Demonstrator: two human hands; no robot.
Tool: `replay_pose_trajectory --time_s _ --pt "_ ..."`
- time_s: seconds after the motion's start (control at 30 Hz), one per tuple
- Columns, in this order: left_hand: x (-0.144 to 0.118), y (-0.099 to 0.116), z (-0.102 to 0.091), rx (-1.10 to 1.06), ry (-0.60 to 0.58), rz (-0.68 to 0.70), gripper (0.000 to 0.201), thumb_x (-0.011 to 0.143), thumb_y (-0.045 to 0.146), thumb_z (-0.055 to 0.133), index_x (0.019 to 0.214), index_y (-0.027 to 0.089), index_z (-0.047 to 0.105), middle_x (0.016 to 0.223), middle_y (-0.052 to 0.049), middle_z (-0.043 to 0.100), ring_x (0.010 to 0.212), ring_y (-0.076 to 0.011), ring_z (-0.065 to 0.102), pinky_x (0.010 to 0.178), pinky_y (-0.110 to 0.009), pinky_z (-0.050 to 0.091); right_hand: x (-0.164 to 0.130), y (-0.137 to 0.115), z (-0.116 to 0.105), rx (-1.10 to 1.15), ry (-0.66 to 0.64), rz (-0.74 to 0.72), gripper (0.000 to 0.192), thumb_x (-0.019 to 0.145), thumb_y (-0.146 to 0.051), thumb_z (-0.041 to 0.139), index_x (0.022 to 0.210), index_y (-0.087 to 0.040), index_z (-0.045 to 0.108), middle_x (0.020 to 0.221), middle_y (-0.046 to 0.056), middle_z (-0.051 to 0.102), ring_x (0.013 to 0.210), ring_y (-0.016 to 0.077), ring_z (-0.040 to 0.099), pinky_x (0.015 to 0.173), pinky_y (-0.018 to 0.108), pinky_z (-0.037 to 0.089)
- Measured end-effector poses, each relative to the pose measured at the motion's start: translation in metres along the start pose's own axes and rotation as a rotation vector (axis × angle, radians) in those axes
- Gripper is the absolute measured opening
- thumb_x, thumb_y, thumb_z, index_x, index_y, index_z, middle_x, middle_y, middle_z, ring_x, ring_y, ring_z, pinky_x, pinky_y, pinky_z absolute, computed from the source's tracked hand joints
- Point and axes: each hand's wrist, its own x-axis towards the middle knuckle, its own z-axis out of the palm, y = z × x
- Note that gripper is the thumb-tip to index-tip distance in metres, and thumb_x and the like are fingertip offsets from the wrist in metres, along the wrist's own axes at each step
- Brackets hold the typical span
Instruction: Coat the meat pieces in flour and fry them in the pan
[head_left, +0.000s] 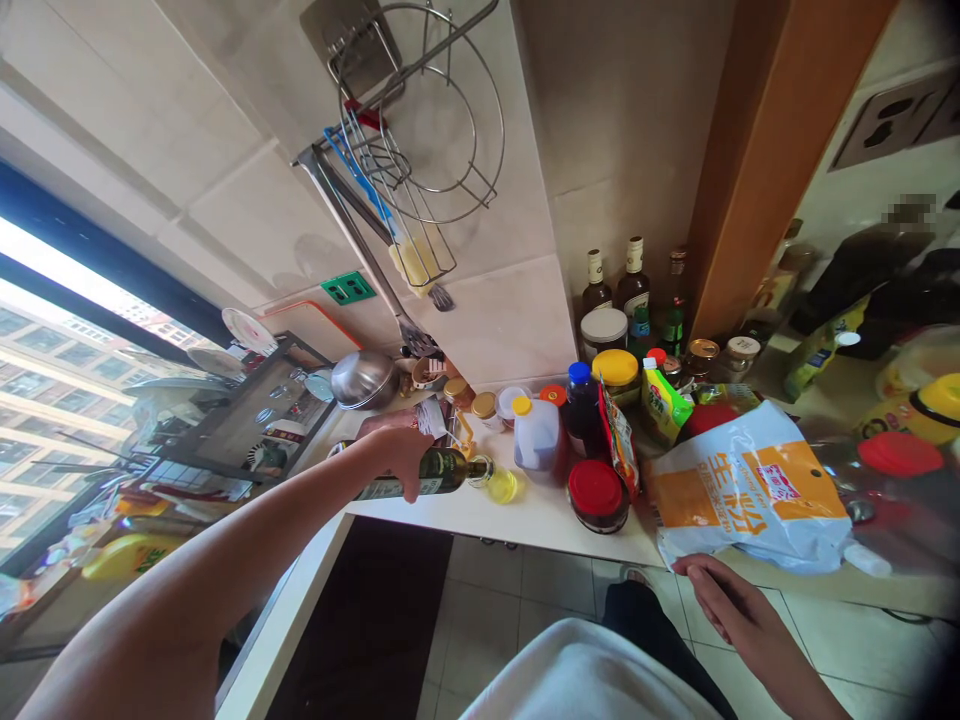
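A: Left hand (pixel 401 450)?

B: Clamped round a dark green bottle (pixel 431 473), fingers wrapped over the label. Tipped almost flat, neck pointing away to the right of the hand.

A: Why so flat?

B: Probably to bring the mouth right over the small cup (pixel 501 486) just past the neck. Yellow liquid in the cup; oil, judging by the colour. Held low over the counter (pixel 525 520), likely to keep the pour short and tidy.

A: And beyond the cup?

B: A pale jug with a yellow cap (pixel 536 440) just behind it, and a red-lidded jar (pixel 596 492) further right. Crowded together towards the wall, seemingly to leave the front strip free for working.

A: Right hand (pixel 724 600)?

B: Open, fingers loosely apart, gripping nothing. Hangs just below the counter edge, fingertips close to the lower corner of a white and orange bag (pixel 750 490). Touching or not: cannot tell.

A: Why there?

B: Perhaps simply kept out of the way of the pouring side. Worth noting the bag lies slumped, partly over the edge.

A: Past the left hand?

B: A steel bowl (pixel 364 378) just beyond the knuckles, and a wire rack (pixel 427 110) fixed high on the tiles with utensils hung in it, presumably for easy reach.
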Motion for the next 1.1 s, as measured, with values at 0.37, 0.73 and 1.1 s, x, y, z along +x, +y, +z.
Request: replay_pose_trajectory --time_s 0.37,0.73,1.1 --pt "-0.001 0.0 0.0 -0.01 0.009 -0.007 0.085 0.038 0.046 0.081 0.115 0.018 0.06 0.113 -0.016 0.07 0.099 -0.0361 0.065 0.083 -0.041 0.051 0.004 0.011 -0.007 -0.015 -0.04 0.025 0.051 0.076 -0.07 0.057 0.087 -0.02 0.066 0.054 -0.004 0.045 0.049 0.0109 0.037 0.043 0.023 0.03" --pt "-0.008 0.002 -0.003 0.006 -0.002 -0.018 0.084 0.04 0.044 0.08 0.116 0.017 0.06 0.109 -0.017 0.071 0.099 -0.0372 0.065 0.08 -0.041 0.051 0.008 0.018 -0.007 -0.027 -0.056 0.004 0.054 0.074 -0.073 0.056 0.085 -0.02 0.066 0.052 -0.004 0.042 0.047 0.0106 0.034 0.041 0.023 0.029" --pt "-0.014 0.001 -0.004 0.022 0.025 -0.018 0.087 0.04 0.044 0.079 0.118 0.012 0.06 0.111 -0.021 0.07 0.097 -0.04 0.065 0.083 -0.045 0.05 0.007 0.008 -0.006 -0.029 -0.049 0.008 0.053 0.073 -0.072 0.058 0.083 -0.021 0.068 0.05 -0.003 0.044 0.046 0.0114 0.036 0.04 0.023 0.031"
